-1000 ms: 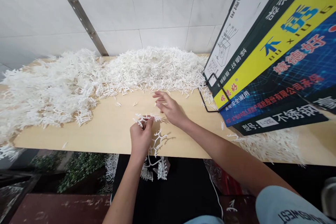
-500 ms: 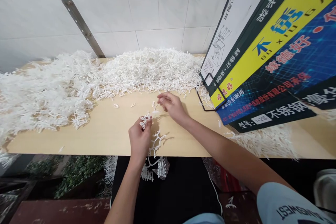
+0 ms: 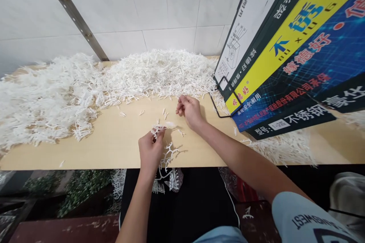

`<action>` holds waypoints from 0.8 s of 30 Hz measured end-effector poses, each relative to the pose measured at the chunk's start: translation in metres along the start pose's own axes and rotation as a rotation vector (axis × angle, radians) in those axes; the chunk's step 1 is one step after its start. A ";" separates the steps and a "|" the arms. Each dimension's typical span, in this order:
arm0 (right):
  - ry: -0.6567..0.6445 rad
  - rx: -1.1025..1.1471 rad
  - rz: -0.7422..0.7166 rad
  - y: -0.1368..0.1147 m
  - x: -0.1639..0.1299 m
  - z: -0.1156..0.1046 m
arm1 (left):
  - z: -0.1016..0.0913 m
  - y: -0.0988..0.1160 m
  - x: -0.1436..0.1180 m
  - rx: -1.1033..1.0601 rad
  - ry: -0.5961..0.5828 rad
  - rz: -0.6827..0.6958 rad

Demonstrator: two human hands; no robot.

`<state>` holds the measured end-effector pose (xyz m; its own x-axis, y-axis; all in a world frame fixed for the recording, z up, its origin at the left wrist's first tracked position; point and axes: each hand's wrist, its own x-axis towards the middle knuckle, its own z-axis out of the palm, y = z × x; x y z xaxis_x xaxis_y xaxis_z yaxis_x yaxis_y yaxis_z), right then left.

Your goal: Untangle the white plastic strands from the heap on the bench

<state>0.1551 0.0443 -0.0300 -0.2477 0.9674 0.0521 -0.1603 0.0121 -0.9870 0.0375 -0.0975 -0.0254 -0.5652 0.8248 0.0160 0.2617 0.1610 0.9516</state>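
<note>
My left hand (image 3: 150, 147) is closed, thumb against fingers, on a white branched plastic piece (image 3: 168, 155) with a thin forked stem. Part of it sticks up past the fingertips, and the rest hangs down by the board's front edge. A blurred white streak shows just right of those fingertips. Farther back and to the right, my right hand (image 3: 190, 112) is held apart from the piece with its fingers curled in. Whatever may be inside its fingers is hidden. Several small white plastic bits (image 3: 164, 114) lie on the wooden board (image 3: 114, 152) between and around the hands.
A large heap of white plastic sprigs (image 3: 159, 74) spreads along the back and left. At right stands a printed cardboard box (image 3: 285, 57) with a black wire frame (image 3: 224, 98) at its corner. More sprigs (image 3: 279, 148) lie under the box. A metal bracket (image 3: 82, 26) is on the tiled wall.
My right hand has moved slightly right, and its fingers have curled in. A small white bit now lies on the board below it. My left hand keeps its hold; the view has shifted slightly.
</note>
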 end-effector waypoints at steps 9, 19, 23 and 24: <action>-0.628 -0.276 -0.165 -0.020 -0.017 0.001 | 0.001 -0.002 0.000 0.010 0.066 0.012; -0.018 0.054 -0.002 0.000 0.007 -0.002 | -0.002 -0.004 -0.001 0.000 0.011 -0.037; -0.218 -0.249 -0.218 -0.008 -0.001 0.000 | -0.001 -0.002 0.000 -0.060 0.046 -0.033; -0.221 -0.320 -0.298 -0.010 -0.005 0.001 | -0.001 -0.001 0.000 -0.101 0.062 -0.033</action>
<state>0.1570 0.0392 -0.0201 -0.4378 0.8338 0.3364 0.0378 0.3909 -0.9197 0.0365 -0.0982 -0.0260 -0.6202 0.7844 0.0000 0.1638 0.1295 0.9780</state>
